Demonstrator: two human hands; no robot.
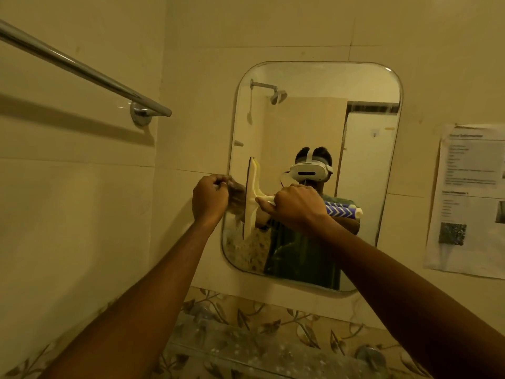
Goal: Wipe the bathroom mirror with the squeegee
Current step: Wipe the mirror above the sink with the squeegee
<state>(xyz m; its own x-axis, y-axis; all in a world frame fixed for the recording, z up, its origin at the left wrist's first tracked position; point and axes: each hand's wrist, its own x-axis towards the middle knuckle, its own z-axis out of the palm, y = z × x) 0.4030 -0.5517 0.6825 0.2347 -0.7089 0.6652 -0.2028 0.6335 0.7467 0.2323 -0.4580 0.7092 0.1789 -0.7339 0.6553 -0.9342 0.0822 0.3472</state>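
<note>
Squeegee (252, 195) is held blade-upright against the left part of the mirror (314, 119). Its handle is gripped by the right hand (296, 206), which hides the middle. Head is cream plastic, grip end blue chevron.

Left hand (210, 198) is clenched at the mirror's left edge; contents can't be told.

Chrome towel bar (82, 69) is seen up-left of the mirror. 1 printed sheet (470, 198) is seen to its right, text unreadable.

No legible text on wall notice (470, 198)
</note>
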